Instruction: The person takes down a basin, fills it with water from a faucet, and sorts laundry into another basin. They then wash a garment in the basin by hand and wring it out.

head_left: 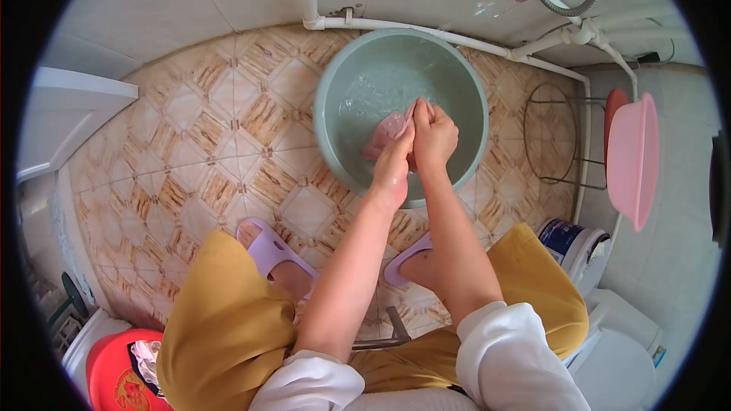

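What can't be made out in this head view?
All in the head view:
Pink cloth: the part inside the grip is hidden by the left hand and right hand.
Red item: mostly hidden behind the pink basin.
Blue label: lettering too small to read.
Red container: cut off by the bottom edge.

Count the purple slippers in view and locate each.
2: one purple open-toed slipper on the left foot, the other purple slipper on the right foot, partly hidden by the right forearm. Others could be hidden.
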The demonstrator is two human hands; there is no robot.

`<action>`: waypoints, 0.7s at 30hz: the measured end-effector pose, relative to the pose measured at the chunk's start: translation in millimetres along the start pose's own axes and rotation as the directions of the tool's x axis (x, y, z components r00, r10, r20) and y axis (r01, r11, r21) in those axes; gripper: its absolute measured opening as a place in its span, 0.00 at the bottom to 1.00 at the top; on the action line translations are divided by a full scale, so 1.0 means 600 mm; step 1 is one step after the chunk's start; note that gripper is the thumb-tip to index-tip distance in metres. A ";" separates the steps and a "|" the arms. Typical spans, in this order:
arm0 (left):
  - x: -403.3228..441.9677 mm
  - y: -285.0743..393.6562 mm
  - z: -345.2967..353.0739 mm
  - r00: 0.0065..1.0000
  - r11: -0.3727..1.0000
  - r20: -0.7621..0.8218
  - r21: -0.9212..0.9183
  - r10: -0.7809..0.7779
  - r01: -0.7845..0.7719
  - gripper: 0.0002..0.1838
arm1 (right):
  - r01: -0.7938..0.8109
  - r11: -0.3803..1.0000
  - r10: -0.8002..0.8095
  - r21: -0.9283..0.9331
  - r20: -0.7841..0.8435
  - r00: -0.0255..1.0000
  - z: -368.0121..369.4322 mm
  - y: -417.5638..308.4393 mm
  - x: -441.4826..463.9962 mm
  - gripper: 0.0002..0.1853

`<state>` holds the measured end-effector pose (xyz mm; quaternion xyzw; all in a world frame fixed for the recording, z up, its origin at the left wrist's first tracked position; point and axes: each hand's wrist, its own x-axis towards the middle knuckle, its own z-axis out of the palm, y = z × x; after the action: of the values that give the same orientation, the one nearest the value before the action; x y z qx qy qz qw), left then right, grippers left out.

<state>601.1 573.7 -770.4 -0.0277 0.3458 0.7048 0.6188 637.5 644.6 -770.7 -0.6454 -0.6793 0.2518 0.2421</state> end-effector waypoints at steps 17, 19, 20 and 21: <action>0.016 -0.030 -0.015 0.973 0.993 -0.222 0.082 -0.061 0.081 0.24 | 0.002 0.981 -0.042 0.196 0.203 0.978 0.004 0.036 -0.045 0.25; 0.008 -0.044 -0.020 0.977 0.980 -0.214 0.189 -0.021 0.062 0.25 | -0.137 0.990 0.140 -0.031 0.141 0.980 0.024 0.088 0.020 0.27; 0.006 -0.034 -0.017 0.977 0.979 -0.211 0.192 -0.022 0.064 0.25 | -0.140 0.990 0.143 -0.029 0.136 0.980 0.016 0.097 0.044 0.27; 0.001 -0.015 -0.013 0.993 0.972 -0.104 0.223 -0.051 0.073 0.24 | -0.012 0.993 0.028 -0.117 0.139 0.990 0.006 0.108 0.064 0.28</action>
<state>606.1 569.9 -780.6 -0.0024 0.4526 0.6391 0.6218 681.9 685.3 -815.5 -0.6459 -0.7016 0.2590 0.1534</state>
